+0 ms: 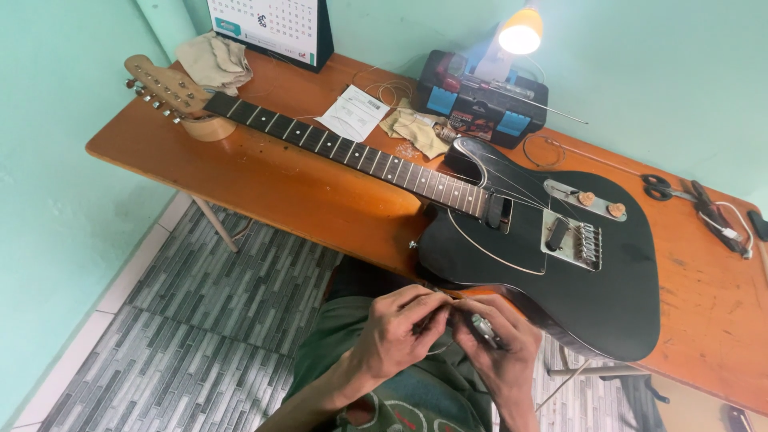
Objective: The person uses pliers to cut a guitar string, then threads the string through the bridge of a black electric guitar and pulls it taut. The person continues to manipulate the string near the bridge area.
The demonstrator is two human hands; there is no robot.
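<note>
An orange-brown wooden table (264, 180) is running slantwise across a room with pale green walls (56, 184) and a floor of grey patterned tiles (200, 320). A black electric guitar (552, 264) is lying flat on it, body to the right, its dark fretboard neck (352, 152) stretching left to a pale headstock (160, 86) that is sitting on a round wooden rest (210, 128). Behind it a lit desk lamp (520, 34) is glowing over a black and blue toolbox (480, 100), with a desk calendar (272, 28), a paper slip (354, 114) and tan cloths (416, 132) nearby. Scissors (660, 188) are lying at the far right.

Down at the near edge, both hands are working close together just below the guitar body. The left hand (400, 332) is curling in, fingertips pinching a thin wire, likely a guitar string (436, 348), looping beneath. The right hand (500, 348) is closing around a small metal tool (486, 330), fingers bent tight, touching the left.
</note>
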